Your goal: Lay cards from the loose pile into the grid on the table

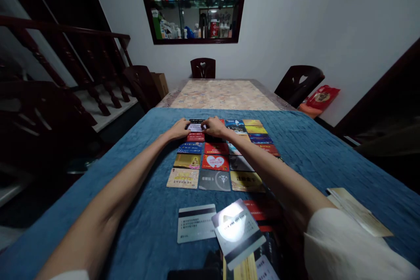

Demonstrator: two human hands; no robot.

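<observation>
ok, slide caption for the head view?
Left hand and right hand at opposite sides of a pale rectangular card, among multicoloured rectangular cards in rows on a wrinkled blue cloth.

I get a dim, cool-toned feed, the light seeming to fall from above. The loose card [239,234] in the foreground throws back a white glare that washes out part of its print (my brightest spot by far). The wall [295,22] reads as dull grey, while the railing [65,29] and the chair [33,109] at far left sink toward black. Below the right forearm [282,170], I see heavy shadow over the card pile [262,210]. The wide lens stretches the right sleeve [348,245] toward its corner, and print on the farthest cards [234,122] looks soft.
</observation>
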